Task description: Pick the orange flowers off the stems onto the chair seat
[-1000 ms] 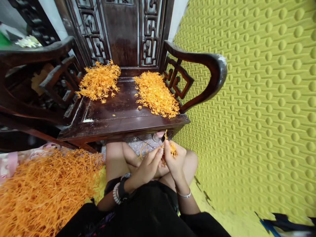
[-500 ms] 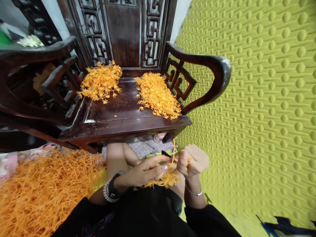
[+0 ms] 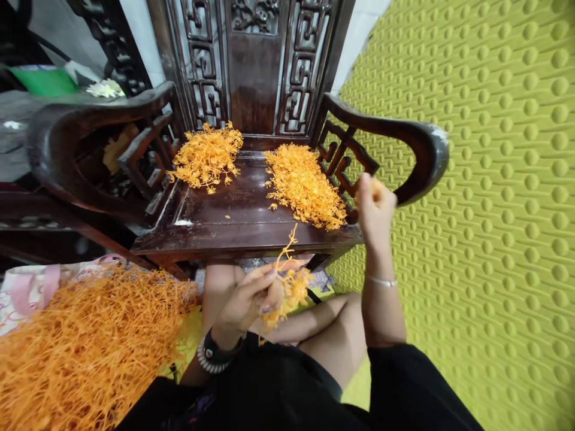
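My left hand (image 3: 251, 299) is closed around a small bunch of orange plastic sprigs (image 3: 294, 290) above my crossed legs. One branched stem sticks up from its fingertips toward the chair's front edge. Raised beside the right armrest, my right hand (image 3: 376, 218) is curled into a fist, with a bit of orange showing inside; most of what it holds is hidden. Left of it, on the dark wooden chair (image 3: 215, 233), lies a pile of short orange plastic pieces (image 3: 309, 188). A second pile of longer orange sprigs (image 3: 207, 157) lies at the seat's back left.
A large heap of thin orange plastic stems (image 3: 103, 347) fills the lower left, beside a white and pink cloth bag (image 3: 31, 293). Carved armrests (image 3: 431, 155) flank the seat. A bumpy yellow-green mat (image 3: 494, 239) covers the right. A green object (image 3: 45, 81) sits at far left.
My right hand has moved away from the left, up and forward to beside the chair's right armrest. My left hand keeps the bunch, slightly turned. The view has shifted left.
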{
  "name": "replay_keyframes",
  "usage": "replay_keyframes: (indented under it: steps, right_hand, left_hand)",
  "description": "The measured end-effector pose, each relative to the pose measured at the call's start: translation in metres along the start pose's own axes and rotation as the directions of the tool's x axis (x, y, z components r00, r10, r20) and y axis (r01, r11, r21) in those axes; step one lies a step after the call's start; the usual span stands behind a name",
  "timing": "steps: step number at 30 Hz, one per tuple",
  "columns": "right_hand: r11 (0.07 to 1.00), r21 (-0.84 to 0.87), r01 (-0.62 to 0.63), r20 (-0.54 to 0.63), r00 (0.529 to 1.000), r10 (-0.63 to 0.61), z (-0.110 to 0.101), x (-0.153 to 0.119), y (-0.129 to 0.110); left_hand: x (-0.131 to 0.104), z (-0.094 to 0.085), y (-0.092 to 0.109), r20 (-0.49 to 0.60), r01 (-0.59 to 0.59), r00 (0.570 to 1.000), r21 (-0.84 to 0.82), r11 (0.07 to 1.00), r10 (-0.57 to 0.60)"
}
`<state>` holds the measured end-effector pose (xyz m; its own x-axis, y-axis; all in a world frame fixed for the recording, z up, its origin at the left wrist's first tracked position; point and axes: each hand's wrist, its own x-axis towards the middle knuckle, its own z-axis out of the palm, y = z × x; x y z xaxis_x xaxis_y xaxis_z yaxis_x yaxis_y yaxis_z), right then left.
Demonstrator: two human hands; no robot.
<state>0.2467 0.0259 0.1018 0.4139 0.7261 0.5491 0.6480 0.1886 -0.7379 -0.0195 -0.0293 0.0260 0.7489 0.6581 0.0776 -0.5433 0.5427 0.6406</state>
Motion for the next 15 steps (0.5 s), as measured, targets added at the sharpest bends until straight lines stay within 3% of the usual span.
replay_keyframes:
  steps: [4,8,10,13,14,15]
  right_hand:
    - [0.958,-0.273,-0.086,0.042,0.994,0.102,0.05,0.055,0.032]
    - [0.913,-0.39,-0.124,0.11,0.977,0.18,0.069,0.066,0.049]
    - [0.947,-0.318,-0.05,0.096,0.992,0.085,0.067,0.054,0.042]
    - [0.991,0.035,0.126,0.196,0.972,-0.13,0.049,0.018,0.012]
    - [0.974,0.187,0.128,0.323,0.928,-0.184,0.041,0.004,0.0]
    - [0.949,0.3,0.097,0.483,0.842,-0.239,0.032,-0.01,-0.012]
  left_hand:
    - [0.006,0.005,-0.001,-0.032,-0.017,0.999,-0.021,1.0,0.017]
    - [0.006,0.009,0.007,0.015,-0.048,0.999,-0.07,0.996,0.049]
    - [0.007,0.011,0.014,0.03,-0.091,0.995,-0.069,0.993,0.094]
    - [0.011,0.015,0.023,-0.005,-0.189,0.982,-0.04,0.981,0.189]
    - [0.014,0.016,0.025,-0.018,-0.221,0.975,-0.035,0.975,0.221]
    - [0.016,0.017,0.027,-0.03,-0.25,0.968,-0.037,0.968,0.249]
